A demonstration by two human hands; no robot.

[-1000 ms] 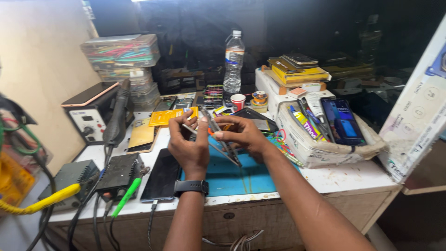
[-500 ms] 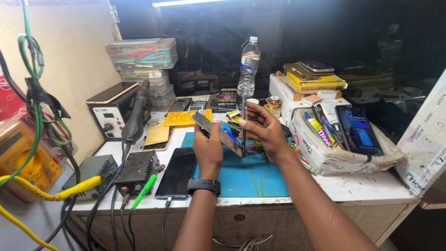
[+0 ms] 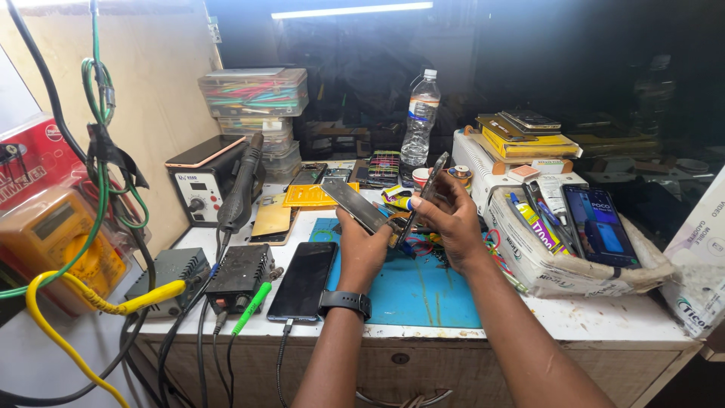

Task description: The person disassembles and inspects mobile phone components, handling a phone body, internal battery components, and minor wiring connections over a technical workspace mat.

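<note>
My left hand [image 3: 361,249], with a black watch on the wrist, grips a flat dark phone part [image 3: 353,204] that tilts up to the left. My right hand [image 3: 447,219] holds a second thin phone panel [image 3: 424,193] nearly on edge, its lower end meeting the first part between my hands. Both are raised above a blue work mat [image 3: 423,291] on the bench.
A black phone [image 3: 303,279] lies left of the mat with a cable plugged in. A soldering station [image 3: 205,181], small power boxes [image 3: 240,272], a yellow meter [image 3: 57,249], hanging cables, a water bottle [image 3: 420,121], stacked plastic boxes [image 3: 253,94] and a white box of phones and tools [image 3: 574,242] crowd the bench.
Both hands have lifted the two phone parts higher off the mat. The right-hand panel has swung from lying low to standing nearly on edge. The camera view rose slightly.
</note>
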